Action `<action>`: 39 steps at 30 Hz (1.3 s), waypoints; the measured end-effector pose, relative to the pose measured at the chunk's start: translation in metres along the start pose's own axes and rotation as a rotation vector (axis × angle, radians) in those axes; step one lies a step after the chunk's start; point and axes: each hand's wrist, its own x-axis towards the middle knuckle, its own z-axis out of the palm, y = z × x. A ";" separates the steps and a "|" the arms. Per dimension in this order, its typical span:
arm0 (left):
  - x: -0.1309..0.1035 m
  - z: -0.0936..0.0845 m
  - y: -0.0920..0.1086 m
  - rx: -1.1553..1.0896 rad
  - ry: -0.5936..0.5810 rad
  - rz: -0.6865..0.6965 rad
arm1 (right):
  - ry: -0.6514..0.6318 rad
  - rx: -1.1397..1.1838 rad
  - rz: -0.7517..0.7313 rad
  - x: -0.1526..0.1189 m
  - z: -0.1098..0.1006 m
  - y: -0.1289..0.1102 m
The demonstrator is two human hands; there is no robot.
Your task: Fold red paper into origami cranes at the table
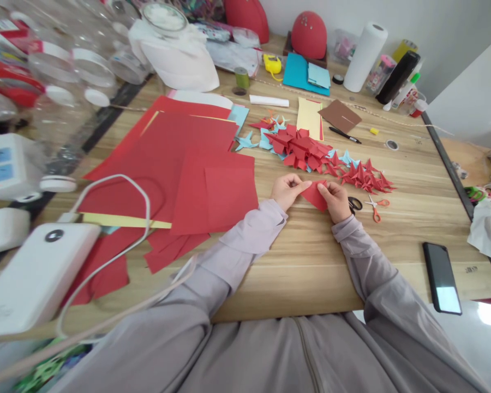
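A small piece of red paper is pinched between my two hands above the wooden table. My left hand grips its left corner, thumb on top. On the other side my right hand holds the upper right edge, also with the thumb on top. Just beyond the hands lies a heap of folded red paper shapes, with pale blue folded shapes at its left. Black-handled scissors sit partly hidden beside my right hand. Orange-handled scissors lie open to the right of them.
Large red paper sheets spread over the left of the table. A white power bank with a cable is at the near left, a phone at the right edge. Clear bottles, a paper roll and a tape measure stand farther back.
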 end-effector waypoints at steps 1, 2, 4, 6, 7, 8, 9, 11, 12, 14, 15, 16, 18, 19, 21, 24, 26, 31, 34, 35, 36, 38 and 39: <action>-0.001 0.000 0.001 0.029 -0.016 0.001 | -0.010 -0.021 -0.010 0.000 0.000 0.001; -0.002 0.001 0.002 0.062 -0.036 -0.001 | -0.020 -0.041 -0.020 0.000 0.000 0.001; -0.005 0.001 0.003 0.127 -0.091 -0.011 | -0.040 -0.084 -0.037 0.000 0.000 0.002; -0.006 0.002 0.004 0.169 -0.141 -0.010 | -0.051 -0.115 -0.052 -0.001 -0.001 0.003; -0.006 0.002 0.004 0.184 -0.156 -0.001 | -0.054 -0.124 -0.058 -0.001 -0.001 0.004; -0.006 0.002 0.004 0.195 -0.165 0.011 | -0.058 -0.131 -0.061 -0.001 -0.002 0.004; -0.006 0.002 0.004 0.204 -0.170 0.024 | -0.062 -0.136 -0.064 -0.001 -0.002 0.004; -0.005 0.002 0.005 0.218 -0.174 0.038 | -0.071 -0.145 -0.066 -0.001 -0.002 0.004; -0.005 0.002 0.006 0.222 -0.176 0.037 | -0.079 -0.147 -0.063 -0.002 -0.002 0.003; -0.005 0.001 0.008 0.214 -0.194 0.015 | -0.097 -0.140 -0.059 -0.002 -0.003 0.003; -0.005 0.001 0.008 0.202 -0.208 -0.003 | -0.106 -0.131 -0.055 -0.002 -0.003 0.003; -0.005 0.001 0.009 0.184 -0.223 -0.024 | -0.115 -0.118 -0.047 -0.001 -0.003 0.002; -0.005 0.000 0.010 0.143 -0.255 -0.072 | -0.127 -0.080 -0.020 -0.001 -0.003 0.002; -0.005 -0.001 0.010 0.125 -0.259 -0.094 | -0.126 -0.058 -0.004 -0.001 -0.002 0.002; -0.005 -0.001 0.010 0.100 -0.239 -0.121 | -0.116 -0.020 0.019 -0.001 -0.001 0.001; -0.005 -0.001 0.008 0.068 -0.138 -0.116 | -0.091 -0.001 0.016 -0.001 0.001 0.001; -0.006 -0.001 0.006 0.052 -0.077 -0.104 | -0.080 0.000 0.002 -0.001 0.002 0.001; -0.004 0.001 0.003 0.021 0.004 -0.113 | -0.071 0.009 -0.010 -0.001 0.003 0.001; -0.003 0.001 0.002 -0.018 0.012 -0.139 | -0.059 0.004 -0.006 0.000 0.003 0.002; -0.003 0.001 0.002 -0.038 0.014 -0.145 | -0.055 0.007 -0.005 0.000 0.003 0.002; -0.003 0.001 0.002 -0.058 0.017 -0.150 | -0.052 0.014 -0.005 0.000 0.003 0.003; -0.003 0.001 0.003 -0.087 0.019 -0.155 | -0.044 0.035 -0.008 0.001 0.002 0.003; -0.003 0.001 0.003 -0.098 0.020 -0.157 | -0.040 0.046 -0.008 0.001 0.002 0.004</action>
